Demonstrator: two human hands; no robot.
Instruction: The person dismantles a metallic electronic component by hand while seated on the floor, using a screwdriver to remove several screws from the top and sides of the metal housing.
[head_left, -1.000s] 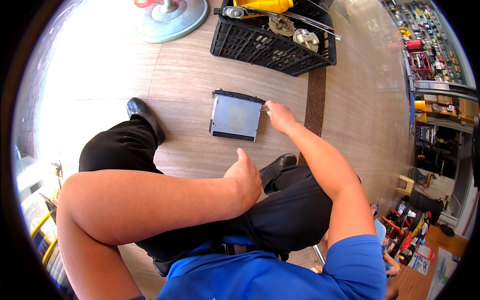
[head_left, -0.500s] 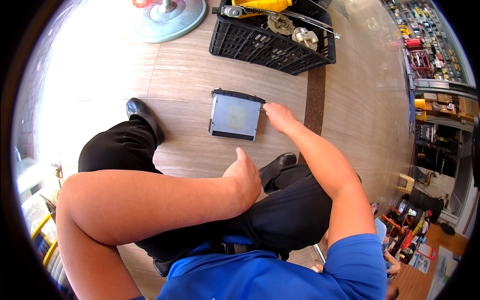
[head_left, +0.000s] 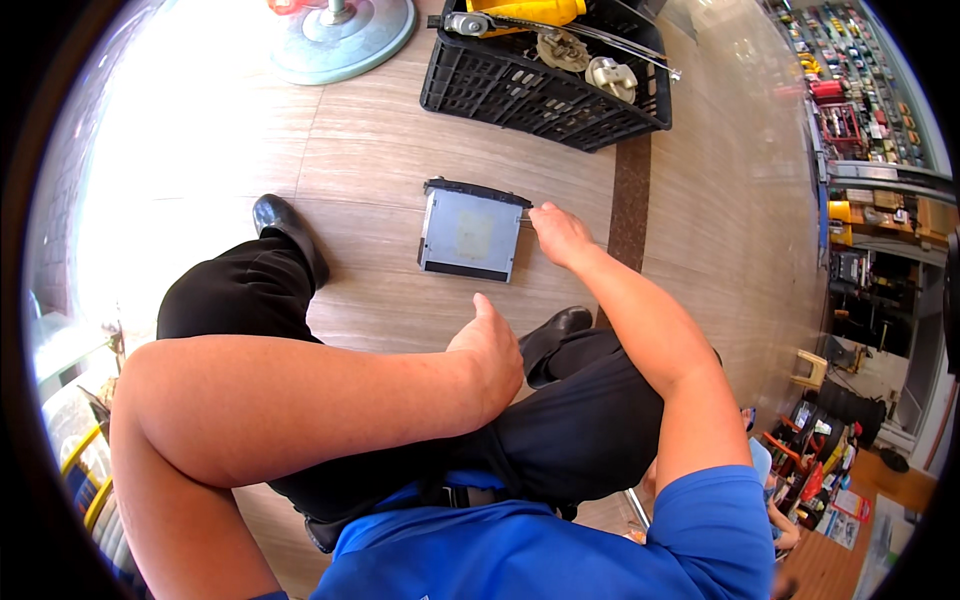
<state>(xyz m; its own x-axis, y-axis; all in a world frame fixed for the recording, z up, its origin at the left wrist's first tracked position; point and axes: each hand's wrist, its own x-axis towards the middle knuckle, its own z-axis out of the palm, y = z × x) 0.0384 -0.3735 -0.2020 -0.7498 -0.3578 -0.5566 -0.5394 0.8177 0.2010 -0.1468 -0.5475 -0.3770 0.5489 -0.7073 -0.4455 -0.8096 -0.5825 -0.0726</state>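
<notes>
I am looking down past my knees at the wood-patterned floor (head_left: 370, 150), where a grey metal-cased unit (head_left: 472, 235) is lying flat, well in from the floor's right edge and to the left of the dark band (head_left: 631, 190) running across it. The unit's black front panel (head_left: 478, 189) is facing away from me. My right hand (head_left: 563, 235) is reaching to the unit's far right corner, the fingertips either meeting the end of the panel or stopping just beside it; I cannot tell which. I cannot tell, either, whether those fingers are gripping something small. My left hand (head_left: 490, 365) is hovering apart from both the unit and my other hand, its thumb pointing toward the unit; its other fingers are mostly hiding from view, so I cannot tell whether they are closing around anything. Beyond the unit, a black lattice crate (head_left: 520, 110) is standing on the floor. A yellow piece (head_left: 530, 12) is lying toward its far left corner, a metal linkage (head_left: 465, 25) is stretching from its left corner across to its right edge, and two pale round parts (head_left: 612, 80) are sitting beside that. My left shoe (head_left: 275, 215) is resting left of the unit, my right shoe (head_left: 560, 335) nearer to me
</notes>
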